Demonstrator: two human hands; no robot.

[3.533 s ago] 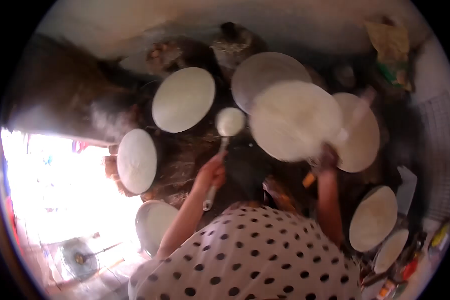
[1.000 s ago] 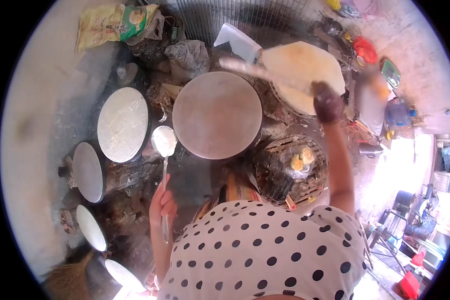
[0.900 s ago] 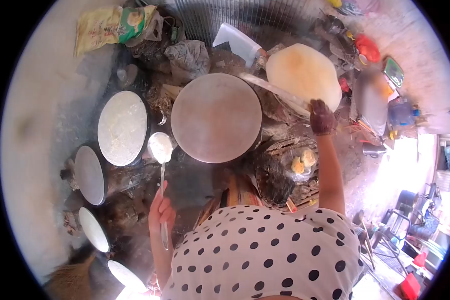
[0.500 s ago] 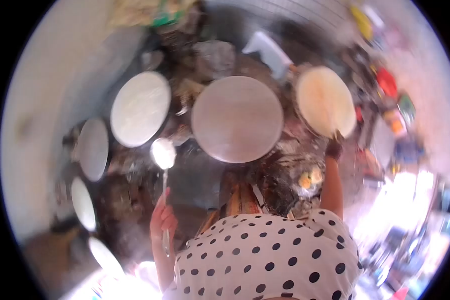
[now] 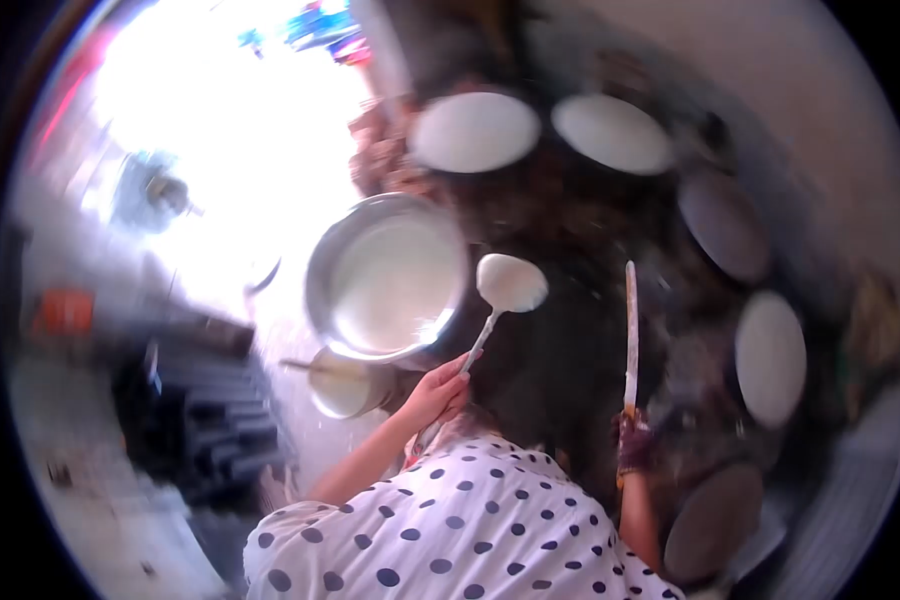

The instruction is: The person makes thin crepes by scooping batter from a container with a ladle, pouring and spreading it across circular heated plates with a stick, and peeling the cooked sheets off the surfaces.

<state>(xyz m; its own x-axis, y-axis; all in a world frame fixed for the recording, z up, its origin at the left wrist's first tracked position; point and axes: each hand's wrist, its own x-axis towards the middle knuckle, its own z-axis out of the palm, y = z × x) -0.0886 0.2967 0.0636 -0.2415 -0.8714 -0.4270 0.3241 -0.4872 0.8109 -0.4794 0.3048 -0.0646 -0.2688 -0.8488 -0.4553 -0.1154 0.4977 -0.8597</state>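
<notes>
My left hand (image 5: pixel 438 397) is wrapped round the handle of a ladle (image 5: pixel 511 283). The ladle's round bowl is coated with white batter and hangs just right of a large metal pot (image 5: pixel 313 275). Pale batter (image 5: pixel 395 285) stands inside that pot. On the right, my right hand (image 5: pixel 634 446), in a dark glove, is closed on the wooden handle of a long, narrow-bladed spatula (image 5: pixel 631 330). Its blade points away from me, over the dark stove area. Nothing touches the blade.
Round griddles curve around the right side: white rounds cover ones at the back (image 5: pixel 475 132), back right (image 5: pixel 612 133) and right (image 5: pixel 770 358). Two look grey and bare (image 5: pixel 722 225), one near my right arm (image 5: pixel 715 522). A smaller container (image 5: pixel 345 385) with a stick stands beside the pot.
My view has swung left, bringing the batter pot into sight. The ladle stays in my left hand. My right hand has left the round on the right griddle and now shows the spatula.
</notes>
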